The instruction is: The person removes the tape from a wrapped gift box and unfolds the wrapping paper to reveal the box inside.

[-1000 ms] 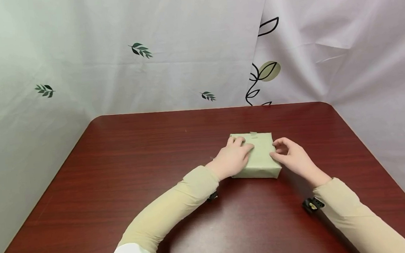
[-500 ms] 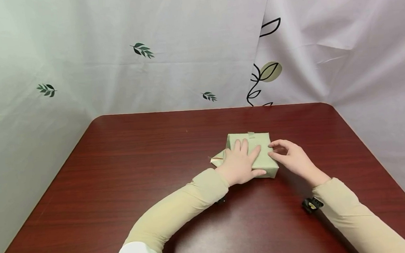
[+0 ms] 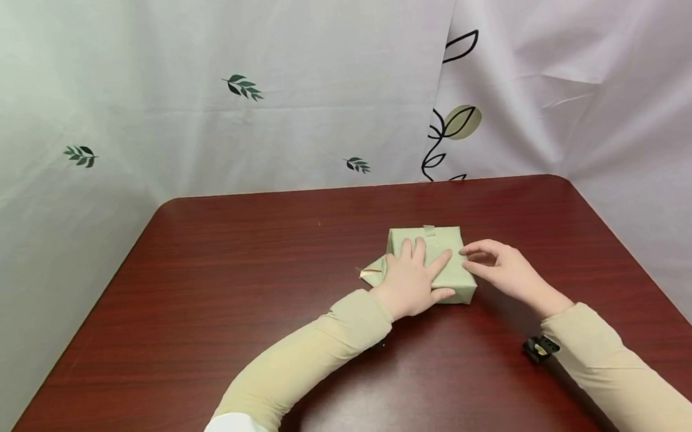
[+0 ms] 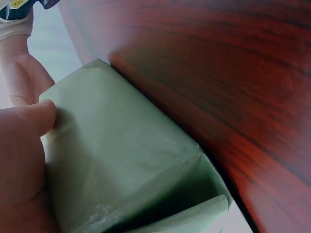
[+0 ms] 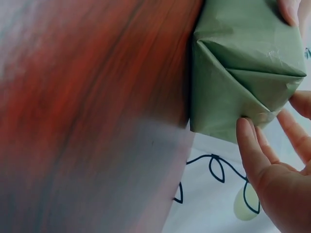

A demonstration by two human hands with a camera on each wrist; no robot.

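Observation:
A box wrapped in pale green paper (image 3: 456,276) lies on the table, right of its middle. My left hand (image 3: 409,284) rests on its top with fingers spread, the thumb along the near edge. At the left end a loose paper flap (image 3: 372,273) sticks out, and the left wrist view shows that end standing open as a dark pocket. My right hand (image 3: 506,272) is at the right end, fingers lightly bent. In the right wrist view its fingertips (image 5: 247,127) are right at the folded, pointed end flaps. A small piece of tape (image 3: 429,230) sits on the box's far edge.
The dark red wooden table (image 3: 234,265) has rounded far corners. White curtains (image 3: 309,56) with leaf prints hang behind it and at both sides. A black wrist camera (image 3: 541,348) is strapped below the right forearm.
My left hand has moved from the box's left end to spread flat over its top, uncovering the loose left flap. The box has shifted slightly left; my right hand stays at its right end.

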